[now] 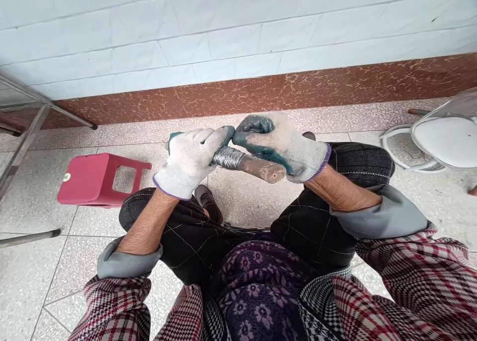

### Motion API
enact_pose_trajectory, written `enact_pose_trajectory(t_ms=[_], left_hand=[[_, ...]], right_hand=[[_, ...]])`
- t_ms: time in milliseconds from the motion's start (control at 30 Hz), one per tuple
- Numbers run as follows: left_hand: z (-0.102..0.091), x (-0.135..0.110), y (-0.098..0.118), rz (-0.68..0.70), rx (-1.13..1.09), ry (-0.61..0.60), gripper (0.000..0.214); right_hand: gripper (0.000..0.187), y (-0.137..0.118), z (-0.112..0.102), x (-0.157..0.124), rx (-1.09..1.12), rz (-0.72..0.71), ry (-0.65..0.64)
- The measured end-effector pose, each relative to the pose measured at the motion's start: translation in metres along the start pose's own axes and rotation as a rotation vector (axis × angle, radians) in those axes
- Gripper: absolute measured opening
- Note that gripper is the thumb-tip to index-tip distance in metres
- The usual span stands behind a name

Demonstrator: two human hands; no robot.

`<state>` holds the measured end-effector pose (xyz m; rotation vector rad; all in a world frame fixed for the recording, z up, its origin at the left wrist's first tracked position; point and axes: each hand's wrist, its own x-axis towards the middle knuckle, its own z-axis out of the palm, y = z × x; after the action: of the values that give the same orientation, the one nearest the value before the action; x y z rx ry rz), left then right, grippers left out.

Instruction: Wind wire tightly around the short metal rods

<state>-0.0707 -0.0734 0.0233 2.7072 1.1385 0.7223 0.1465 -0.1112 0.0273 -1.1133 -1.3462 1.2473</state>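
A round brown wooden stick [263, 169] lies slanted across the front of my body, its cut end towards the right. Silver wire [228, 158] is wound in many tight turns around its middle. My left hand [196, 152], in a white knit glove with green coated fingers, is closed around the stick just left of the winding, thumb along it. My right hand [274, 140], in a matching glove, is closed just above the stick. Its curled fingertips almost meet my left thumb; whatever they pinch is too small or hidden to make out.
A red plastic stool [87, 179] stands on the speckled tile floor to the left, near a metal frame [26, 137]. At the right are white round-topped stools or chairs [447, 140]. A white tiled wall [231, 38] with a reddish-brown base strip [238, 99] rises ahead.
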Motion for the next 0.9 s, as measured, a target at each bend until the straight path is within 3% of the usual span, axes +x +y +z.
enact_pose_trajectory(t_ms=[100, 167, 233, 300, 367, 433, 533, 767, 900], left_hand=[[-0.003, -0.001, 0.007, -0.066, -0.139, 0.009, 0.033], [-0.005, 0.0, 0.013, -0.212, -0.387, -0.002, 0.023], [-0.005, 0.002, 0.015, -0.421, -0.737, -0.091, 0.01], [-0.004, 0.005, 0.015, -0.587, -1.101, -0.247, 0.017], [-0.001, 0.007, 0.014, -0.639, -1.392, -0.379, 0.028], [0.001, 0.009, 0.014, -0.609, -1.526, -0.409, 0.037], [0.0, 0.01, 0.018, -0.593, -1.435, -0.324, 0.034], [-0.006, 0.001, 0.02, -0.573, -0.945, -0.068, 0.022], [-0.004, 0.001, 0.018, -0.547, -0.873, 0.012, 0.015]], right_hand=[[0.014, -0.002, -0.003, -0.003, -0.082, -0.072, 0.006], [0.011, -0.007, -0.005, -0.008, -0.154, -0.116, 0.01], [0.007, -0.012, -0.005, -0.013, -0.229, -0.132, 0.006], [0.005, -0.017, -0.005, -0.017, -0.291, -0.162, -0.006], [0.005, -0.019, -0.005, -0.02, -0.323, -0.225, -0.015], [0.006, -0.019, -0.004, -0.02, -0.312, -0.266, -0.015], [0.008, -0.018, -0.003, -0.019, -0.231, -0.206, -0.021], [0.016, -0.014, -0.004, -0.015, -0.085, -0.073, -0.018], [0.009, -0.011, -0.003, -0.015, -0.222, -0.149, -0.013]])
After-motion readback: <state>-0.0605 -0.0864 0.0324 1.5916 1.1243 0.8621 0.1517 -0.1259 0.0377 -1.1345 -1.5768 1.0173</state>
